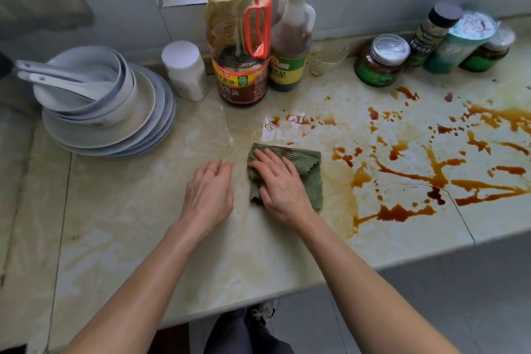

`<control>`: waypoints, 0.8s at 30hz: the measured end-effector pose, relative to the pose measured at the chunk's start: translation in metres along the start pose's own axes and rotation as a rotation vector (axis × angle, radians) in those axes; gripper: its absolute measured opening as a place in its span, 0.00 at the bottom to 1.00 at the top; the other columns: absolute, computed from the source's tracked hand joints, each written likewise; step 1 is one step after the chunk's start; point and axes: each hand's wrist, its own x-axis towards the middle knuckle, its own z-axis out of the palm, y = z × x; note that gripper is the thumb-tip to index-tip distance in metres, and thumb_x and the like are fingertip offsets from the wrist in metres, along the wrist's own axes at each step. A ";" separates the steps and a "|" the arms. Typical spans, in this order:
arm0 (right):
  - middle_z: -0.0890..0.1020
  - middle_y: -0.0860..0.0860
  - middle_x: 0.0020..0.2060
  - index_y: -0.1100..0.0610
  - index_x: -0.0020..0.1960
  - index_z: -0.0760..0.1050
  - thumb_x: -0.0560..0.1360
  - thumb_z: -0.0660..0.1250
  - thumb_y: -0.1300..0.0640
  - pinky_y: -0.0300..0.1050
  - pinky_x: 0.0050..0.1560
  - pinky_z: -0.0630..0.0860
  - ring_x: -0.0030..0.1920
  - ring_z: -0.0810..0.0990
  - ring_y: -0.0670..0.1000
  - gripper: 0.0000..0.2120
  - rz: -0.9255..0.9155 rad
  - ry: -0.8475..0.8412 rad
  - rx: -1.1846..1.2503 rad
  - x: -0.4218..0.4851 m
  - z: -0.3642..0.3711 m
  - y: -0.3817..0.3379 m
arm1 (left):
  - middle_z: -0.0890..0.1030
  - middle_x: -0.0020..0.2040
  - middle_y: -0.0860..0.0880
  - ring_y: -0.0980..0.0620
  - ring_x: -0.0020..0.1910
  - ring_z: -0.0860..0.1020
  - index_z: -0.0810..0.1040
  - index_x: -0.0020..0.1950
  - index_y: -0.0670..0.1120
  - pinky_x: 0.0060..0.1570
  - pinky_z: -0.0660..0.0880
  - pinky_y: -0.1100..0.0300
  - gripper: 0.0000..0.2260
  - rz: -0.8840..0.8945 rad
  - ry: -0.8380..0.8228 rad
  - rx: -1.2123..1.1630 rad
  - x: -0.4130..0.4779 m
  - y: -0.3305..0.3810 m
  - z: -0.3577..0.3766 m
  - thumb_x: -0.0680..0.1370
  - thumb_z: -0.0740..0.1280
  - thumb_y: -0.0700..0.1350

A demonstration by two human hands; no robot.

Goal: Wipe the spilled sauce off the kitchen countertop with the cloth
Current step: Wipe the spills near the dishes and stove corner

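Observation:
A folded green ribbed cloth (309, 164) lies on the pale marble countertop (120, 210) near its middle. My right hand (280, 185) presses flat on the cloth's left half, fingers spread. My left hand (208, 195) rests on the bare counter just left of the cloth, fingers loosely curled, holding nothing. Brown sauce (413, 175) is spilled in streaks and blots over the right half of the counter, starting just right of the cloth. Smaller drops (298, 119) lie beyond the cloth.
A stack of plates and bowls with spoons (100, 106) stands at the left. Behind the cloth are a white container (186, 72), a large soy sauce bottle (240, 37) and a vinegar bottle (291, 43). Jars (379, 60) line the back right. The counter's front edge runs diagonally.

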 end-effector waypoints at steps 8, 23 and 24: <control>0.70 0.50 0.73 0.51 0.71 0.71 0.76 0.56 0.53 0.55 0.69 0.58 0.73 0.66 0.54 0.24 0.150 0.160 -0.123 0.005 0.011 -0.009 | 0.52 0.77 0.42 0.42 0.76 0.52 0.54 0.75 0.40 0.73 0.56 0.48 0.29 -0.020 -0.049 0.054 0.050 0.002 -0.007 0.76 0.60 0.41; 0.52 0.49 0.80 0.49 0.80 0.53 0.82 0.52 0.45 0.64 0.75 0.43 0.79 0.48 0.52 0.28 0.360 0.047 -0.202 0.085 -0.015 0.006 | 0.46 0.78 0.43 0.45 0.76 0.47 0.48 0.76 0.38 0.73 0.50 0.56 0.30 -0.042 -0.134 0.060 0.056 0.009 -0.018 0.75 0.55 0.34; 0.53 0.49 0.80 0.50 0.79 0.54 0.82 0.53 0.46 0.62 0.75 0.45 0.79 0.49 0.52 0.27 0.299 0.041 -0.212 0.083 -0.011 0.000 | 0.46 0.77 0.42 0.44 0.76 0.47 0.48 0.76 0.38 0.73 0.50 0.56 0.31 -0.035 -0.130 0.075 0.056 0.009 -0.017 0.75 0.55 0.35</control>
